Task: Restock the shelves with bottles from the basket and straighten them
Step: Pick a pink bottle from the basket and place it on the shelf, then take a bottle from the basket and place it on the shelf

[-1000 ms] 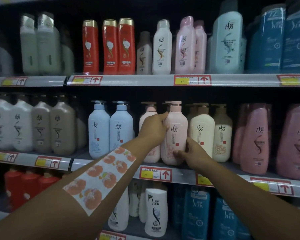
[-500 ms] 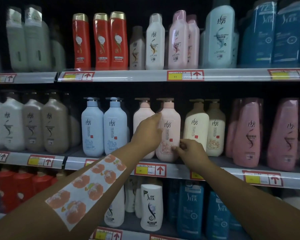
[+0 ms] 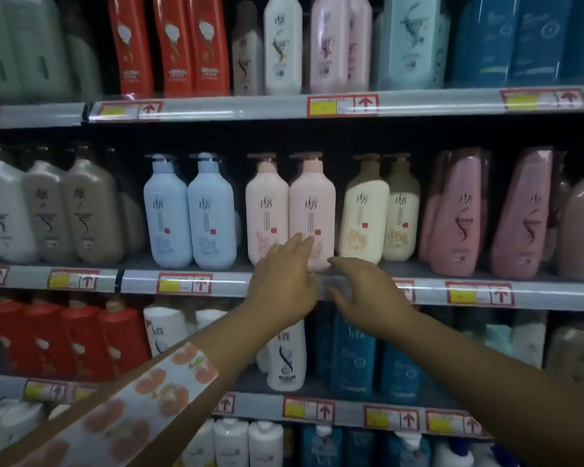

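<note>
Landmark: the right pink pump bottle [image 3: 312, 210] stands upright on the middle shelf [image 3: 358, 291], its pump head on top, label facing out.
Left hand: the left hand [image 3: 284, 281] is low in front of that bottle, fingers straight and spread, grasping nothing; its fingertips [image 3: 302, 239] overlap the bottle's lower label, and I cannot tell whether they touch it or float just short of it.
Right hand: the right hand [image 3: 368, 291] is just below and right of the bottle's base, in front of the shelf edge, fingers loose and released, holding nothing; the longest finger points toward the bottle's bottom corner.
Sleeve: a patterned sleeve [image 3: 142, 409] with orange fruit prints covers the left forearm, well below and left of the bottle.
Twin: a second pink pump bottle [image 3: 266, 207] stands immediately left of the landmark, sides touching or nearly so.
Further left: two blue pump bottles [image 3: 189, 210] stand side by side beyond the pink pair.
To the right: two cream pump bottles [image 3: 378, 214] stand with a dark gap between them and the landmark; the nearer one leans.
Above: red bottles [image 3: 169, 45] stand on the top shelf, up and left of the landmark.
Below: a white bottle [image 3: 285, 362] stands on the lower shelf, beneath the landmark, partly behind the left wrist.
Sharpness: the picture is blurred, so label text is unreadable.
</note>
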### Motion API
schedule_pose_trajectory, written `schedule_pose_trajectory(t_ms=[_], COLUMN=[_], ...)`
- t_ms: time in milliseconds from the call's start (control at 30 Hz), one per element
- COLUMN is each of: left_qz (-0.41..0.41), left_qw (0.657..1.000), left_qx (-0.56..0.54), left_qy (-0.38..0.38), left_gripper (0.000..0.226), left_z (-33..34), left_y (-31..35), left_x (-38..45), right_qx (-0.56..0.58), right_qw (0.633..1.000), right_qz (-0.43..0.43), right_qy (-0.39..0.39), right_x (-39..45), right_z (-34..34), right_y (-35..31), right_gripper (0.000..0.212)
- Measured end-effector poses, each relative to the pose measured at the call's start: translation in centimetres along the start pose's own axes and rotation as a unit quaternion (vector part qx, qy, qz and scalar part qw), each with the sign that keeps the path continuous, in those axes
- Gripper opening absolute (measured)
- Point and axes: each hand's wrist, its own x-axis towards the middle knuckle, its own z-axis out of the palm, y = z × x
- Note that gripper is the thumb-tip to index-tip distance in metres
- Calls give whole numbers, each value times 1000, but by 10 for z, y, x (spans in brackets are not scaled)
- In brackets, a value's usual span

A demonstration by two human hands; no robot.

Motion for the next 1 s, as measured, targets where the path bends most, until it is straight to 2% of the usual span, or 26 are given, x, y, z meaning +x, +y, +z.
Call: schedule_pose_trajectory(t_ms=[67, 200, 400, 500, 633, 733, 900, 1000], left_qz=[3, 3, 2, 1, 30, 82, 161, 161], left_qw=[999, 995, 987, 979, 942, 901, 835, 818], left_qx=[46, 88, 133, 123, 159, 186, 238, 219], left_qy=[-24, -40, -90, -159, -293, -384, -470, -507], left_gripper=[69, 70, 68, 67, 67, 70, 69, 64], left_z=[10, 36, 91, 122, 157, 180, 214, 247], left_y=[6, 9, 11, 17, 24, 32, 45, 60], left_x=[-28, -88, -166, -199, -237, -260, -281, -295], right_qx=[-70, -140, -162, -156, -126, -115, -103, -84], right_qw=[997, 982, 951, 936, 910, 900, 860, 840], right_qz=[-35, 28, 101, 132, 168, 179, 185, 170], right_qy=[-26, -121, -242, -287, -357, -380, -463, -509], right_x=[-29, -92, -188, -229, -275, -304, -329, -338], right_z=[1, 6, 12, 15, 14, 21, 42, 50], right_y=[-2, 4, 25, 36, 48, 59, 84, 99], right_gripper=[53, 73, 79, 83, 86, 77, 63, 58])
